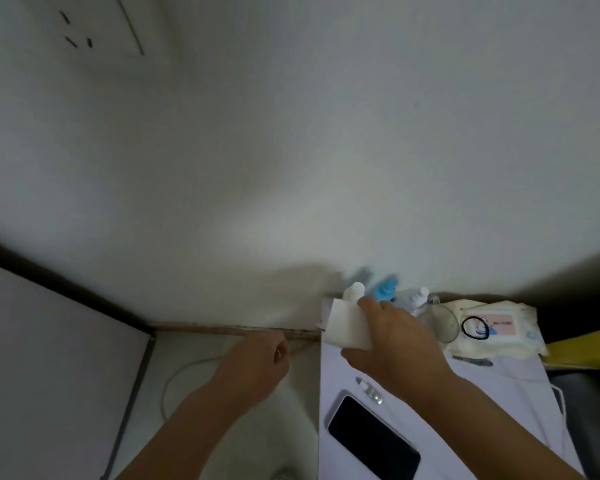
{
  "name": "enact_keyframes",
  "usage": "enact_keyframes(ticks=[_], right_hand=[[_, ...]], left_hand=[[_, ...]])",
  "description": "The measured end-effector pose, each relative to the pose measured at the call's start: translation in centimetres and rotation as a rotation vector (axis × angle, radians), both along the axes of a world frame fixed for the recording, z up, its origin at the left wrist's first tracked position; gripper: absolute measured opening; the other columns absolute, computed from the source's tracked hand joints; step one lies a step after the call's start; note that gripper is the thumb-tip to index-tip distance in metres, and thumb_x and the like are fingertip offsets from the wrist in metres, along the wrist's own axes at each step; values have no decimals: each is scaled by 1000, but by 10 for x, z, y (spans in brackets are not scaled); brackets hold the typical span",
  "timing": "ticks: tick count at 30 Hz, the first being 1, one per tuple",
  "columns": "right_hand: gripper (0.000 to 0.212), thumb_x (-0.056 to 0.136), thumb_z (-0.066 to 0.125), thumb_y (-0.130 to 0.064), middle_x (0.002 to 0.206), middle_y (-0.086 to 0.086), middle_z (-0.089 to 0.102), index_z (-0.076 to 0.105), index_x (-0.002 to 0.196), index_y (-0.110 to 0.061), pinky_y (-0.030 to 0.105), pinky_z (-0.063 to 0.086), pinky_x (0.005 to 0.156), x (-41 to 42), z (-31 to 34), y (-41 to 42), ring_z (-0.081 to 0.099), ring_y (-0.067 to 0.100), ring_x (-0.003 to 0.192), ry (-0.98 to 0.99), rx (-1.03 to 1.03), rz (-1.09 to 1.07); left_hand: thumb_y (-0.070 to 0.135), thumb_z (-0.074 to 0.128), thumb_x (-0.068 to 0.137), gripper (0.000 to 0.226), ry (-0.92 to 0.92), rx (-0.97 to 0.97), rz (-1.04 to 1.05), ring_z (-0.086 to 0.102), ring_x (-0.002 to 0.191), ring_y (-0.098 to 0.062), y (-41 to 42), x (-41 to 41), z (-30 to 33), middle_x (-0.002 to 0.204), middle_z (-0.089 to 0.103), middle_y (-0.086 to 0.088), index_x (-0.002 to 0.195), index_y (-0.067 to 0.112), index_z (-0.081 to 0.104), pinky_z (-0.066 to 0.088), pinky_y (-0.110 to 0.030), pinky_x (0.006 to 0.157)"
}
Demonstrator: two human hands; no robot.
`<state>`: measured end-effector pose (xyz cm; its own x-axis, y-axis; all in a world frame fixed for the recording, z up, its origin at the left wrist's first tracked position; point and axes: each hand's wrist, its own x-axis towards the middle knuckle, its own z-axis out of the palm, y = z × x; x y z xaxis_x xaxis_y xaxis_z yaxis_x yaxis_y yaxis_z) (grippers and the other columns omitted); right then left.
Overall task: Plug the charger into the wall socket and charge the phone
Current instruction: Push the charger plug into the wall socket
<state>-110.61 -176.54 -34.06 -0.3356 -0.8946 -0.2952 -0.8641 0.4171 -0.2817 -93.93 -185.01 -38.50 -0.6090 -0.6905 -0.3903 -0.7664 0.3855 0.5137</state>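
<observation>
My right hand (394, 344) grips a white charger block (347, 325) above the back left corner of a pale table (520, 393). My left hand (257, 362) hovers left of the table with its fingers curled; a thin white cable (174, 379) loops from under it down to the floor. A phone (373, 438) with a dark screen lies face up on the table near its front left. The white wall socket (94, 24) sits high on the wall at the top left, with nothing plugged into it.
Small bottles (385, 291), a clear glass (442, 322) and a wet-wipes pack (496, 327) with a black hair tie stand at the table's back. A small metal item (371, 393) lies by the phone. A white cabinet panel (49, 358) stands at the left.
</observation>
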Motion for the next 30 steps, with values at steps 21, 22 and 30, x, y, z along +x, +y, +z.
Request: enact_keyframes(ticks=[21, 22, 30], right_hand=[[50, 76, 62, -52, 95, -1, 55, 53, 108, -14, 30, 53, 68, 67, 192, -36, 58, 18, 85, -421, -261, 12], [48, 77, 61, -52, 95, 1, 56, 53, 106, -14, 34, 56, 72, 72, 195, -41, 60, 20, 84, -457, -254, 13], [36, 82, 60, -45, 73, 8, 58, 54, 83, -9, 30, 55, 54, 115, 212, -85, 55, 18, 53, -732, -258, -63]], left_hand=[[23, 52, 87, 4, 282, -275, 255, 50, 67, -6, 5, 73, 193, 75, 55, 10, 84, 24, 55, 43, -18, 67], [24, 52, 87, 4, 279, -282, 265, 52, 69, -7, 4, 78, 197, 77, 56, 9, 85, 24, 56, 45, -20, 70], [31, 50, 87, 13, 336, -337, 242, 48, 62, -4, -21, 103, 222, 75, 53, 12, 92, 22, 57, 41, -19, 65]])
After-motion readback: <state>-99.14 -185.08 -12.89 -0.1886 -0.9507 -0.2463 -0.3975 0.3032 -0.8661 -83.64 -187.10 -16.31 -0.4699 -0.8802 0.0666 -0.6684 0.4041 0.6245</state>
